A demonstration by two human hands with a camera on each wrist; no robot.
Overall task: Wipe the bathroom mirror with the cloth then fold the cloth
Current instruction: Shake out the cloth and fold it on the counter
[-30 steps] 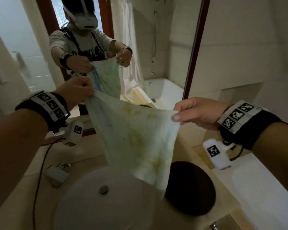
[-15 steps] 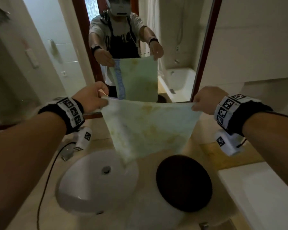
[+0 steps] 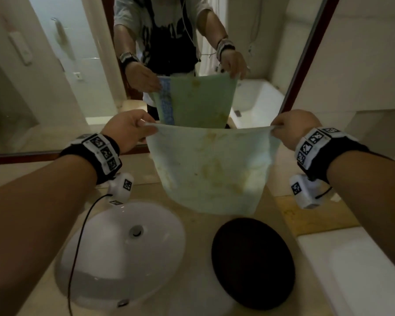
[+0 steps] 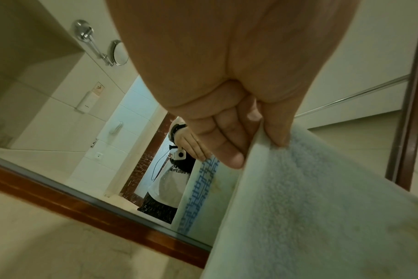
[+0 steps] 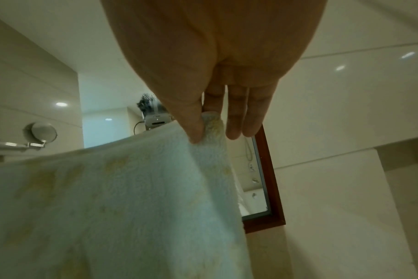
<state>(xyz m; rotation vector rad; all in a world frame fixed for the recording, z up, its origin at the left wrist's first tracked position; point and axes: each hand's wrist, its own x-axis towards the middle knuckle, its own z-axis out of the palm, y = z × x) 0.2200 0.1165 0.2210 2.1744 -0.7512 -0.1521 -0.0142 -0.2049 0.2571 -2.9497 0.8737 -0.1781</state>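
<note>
your left hand (image 3: 127, 130) and right hand (image 3: 291, 128) each pinch a top corner of the cloth (image 3: 211, 169), so it hangs flat between them over the counter (image 3: 198, 233), just in front of the mirror (image 3: 55, 76); its top edge runs straight from hand to hand, both level and equally near, so i'd judge the fold means bringing one corner across to the other

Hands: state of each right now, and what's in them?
Left hand: closed, pinching the top left corner of the stained cloth.
Right hand: closed, thumb and finger pinching the cloth's top right corner.
</note>
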